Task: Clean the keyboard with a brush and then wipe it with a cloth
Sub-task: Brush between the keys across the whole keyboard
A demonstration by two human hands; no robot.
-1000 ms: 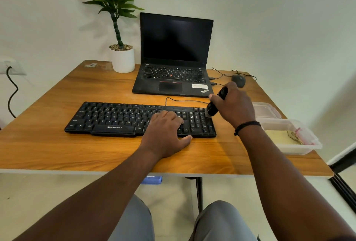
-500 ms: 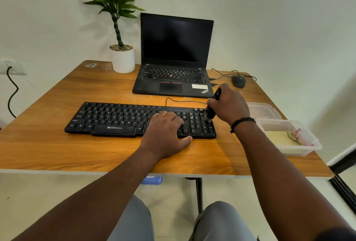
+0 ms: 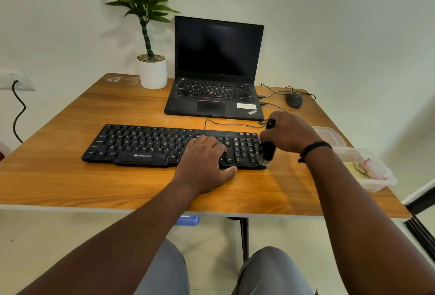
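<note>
**Brush Bristles Meeting the Keypad Corner**

While curling round the black handle of the small black brush (image 3: 267,147), the fingers of the right hand (image 3: 288,133) are gripping it, pale bristles pressing against the near right corner of the flat black plastic keyboard (image 3: 146,145). Flat and relaxed, the left hand (image 3: 204,165) is resting on the keys left of the number pad, thumb lying on the brown wooden table (image 3: 70,177). Just right of the wrist, 1 clear plastic tub (image 3: 376,178) is sitting, holding a yellowish cloth (image 3: 356,169).
</note>
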